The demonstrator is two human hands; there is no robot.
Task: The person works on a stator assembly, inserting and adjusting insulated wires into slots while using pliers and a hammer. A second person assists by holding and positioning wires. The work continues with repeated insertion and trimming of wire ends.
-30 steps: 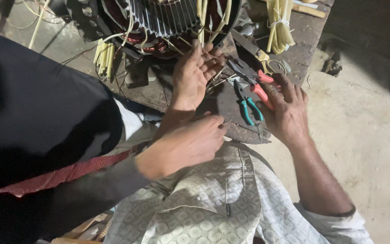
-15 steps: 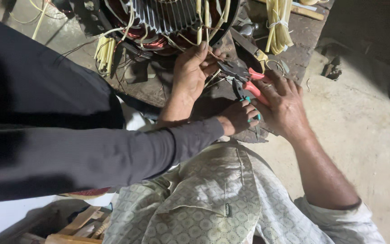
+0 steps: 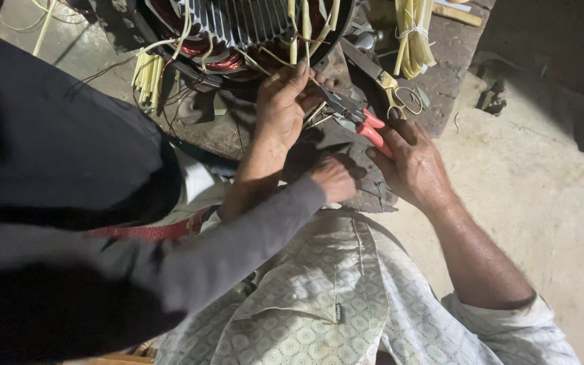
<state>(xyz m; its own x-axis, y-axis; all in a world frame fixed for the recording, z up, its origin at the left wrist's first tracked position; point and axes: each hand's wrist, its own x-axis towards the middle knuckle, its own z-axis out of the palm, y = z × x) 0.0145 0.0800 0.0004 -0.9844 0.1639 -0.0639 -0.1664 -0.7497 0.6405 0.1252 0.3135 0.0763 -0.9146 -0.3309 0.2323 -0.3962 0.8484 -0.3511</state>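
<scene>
Your left hand reaches up to the motor at the far edge of the tabletop, its fingers pinched on a thin wire coming off the copper windings. Your right hand is curled around the red handles of the pliers, whose dark nose points at that same wire, just beside your left fingertips. Another person's hand, in a grey sleeve, rests between your two wrists near the front edge. Scissors and a bundle of yellow sleeving lie toward the far right corner.
</scene>
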